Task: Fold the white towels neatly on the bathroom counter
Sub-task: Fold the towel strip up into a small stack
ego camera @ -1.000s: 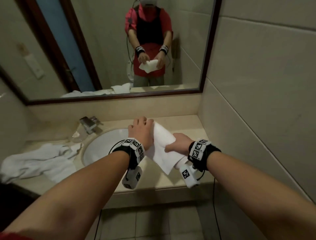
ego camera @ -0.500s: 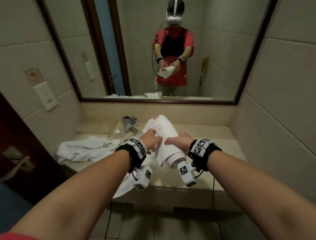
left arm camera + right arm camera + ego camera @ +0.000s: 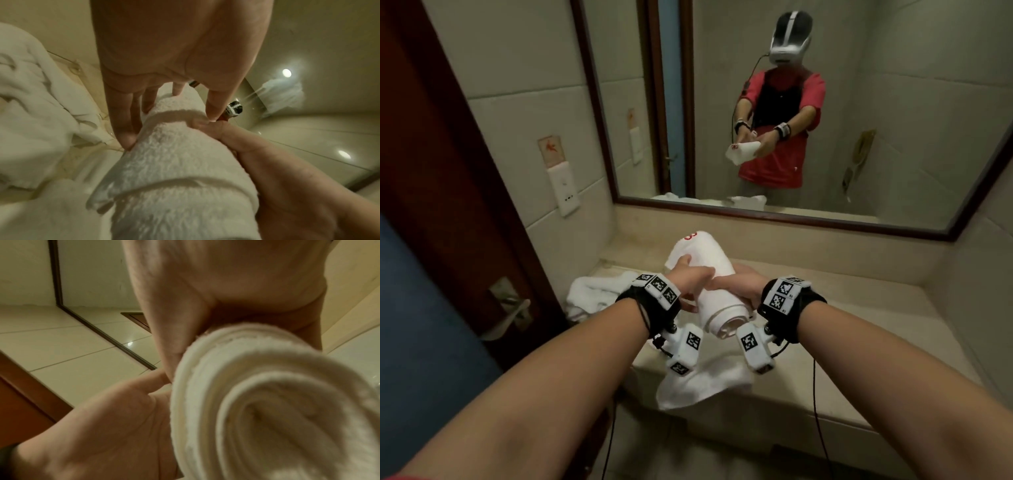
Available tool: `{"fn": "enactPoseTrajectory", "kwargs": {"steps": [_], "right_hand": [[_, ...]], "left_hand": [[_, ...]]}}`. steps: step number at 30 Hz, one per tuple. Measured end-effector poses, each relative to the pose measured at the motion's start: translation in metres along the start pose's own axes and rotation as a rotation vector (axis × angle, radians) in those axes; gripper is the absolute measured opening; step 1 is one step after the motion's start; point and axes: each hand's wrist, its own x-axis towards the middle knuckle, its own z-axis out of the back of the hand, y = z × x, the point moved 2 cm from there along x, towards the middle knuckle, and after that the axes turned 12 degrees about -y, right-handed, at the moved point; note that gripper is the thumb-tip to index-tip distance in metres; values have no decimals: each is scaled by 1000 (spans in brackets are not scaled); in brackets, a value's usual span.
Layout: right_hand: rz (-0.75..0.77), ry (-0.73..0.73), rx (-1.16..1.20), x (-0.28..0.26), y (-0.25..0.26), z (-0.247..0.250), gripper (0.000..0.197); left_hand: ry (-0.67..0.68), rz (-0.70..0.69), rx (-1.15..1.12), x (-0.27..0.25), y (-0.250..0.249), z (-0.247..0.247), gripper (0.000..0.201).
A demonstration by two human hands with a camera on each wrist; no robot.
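Both hands clasp one rolled white towel (image 3: 710, 291) held above the counter (image 3: 866, 329): the left hand (image 3: 690, 279) wraps it from the left with fingers reaching along the top, and the right hand (image 3: 744, 286) curls round it from the other side, thumb pressed into the terry. In the right wrist view the near end of the roll (image 3: 277, 402) shows a tight spiral of layers, so this towel looks rolled rather than folded flat — and close to finished, needing only to be set down. A red mark sits at its far end.

Below the roll another white towel (image 3: 702, 383) lies loose, draped over the counter's front edge; it appears still unfolded. To the left a crumpled towel heap (image 3: 599, 294) rests on the counter, also untouched as far as I can judge. So most of the work seems left.

Behind stands the mirror (image 3: 859, 102), with a wall switch (image 3: 565, 192) and a door handle (image 3: 512, 313) at left. The loose towels take up the counter space under the hands, which may crowd the place where the roll goes.
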Motion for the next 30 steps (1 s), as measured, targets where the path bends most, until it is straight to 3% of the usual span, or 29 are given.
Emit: {"fn": "enactPoseTrajectory", "kwargs": {"steps": [4,8,15,21,26,30], "right_hand": [[10,35,-9,23,16,-42,37],[1,85,-42,51,25,-68,53],[-8,170,-38,115,34,-80,34],[-1,252,-49,187,49,-101,61],[-35,308,-22,238,59,-120,47],[-62,362,60,268,62,-140,60]], "left_hand": [[-35,22,-26,32,8,36,86],[-47,75,-61,62,13,52,84],[-96,147,-60,120,8,58,86],[-193,141,-109,180,-8,66,92],[-257,133,-90,233,-10,79,96],[-320,103,-78,267,-7,92,90]]}}
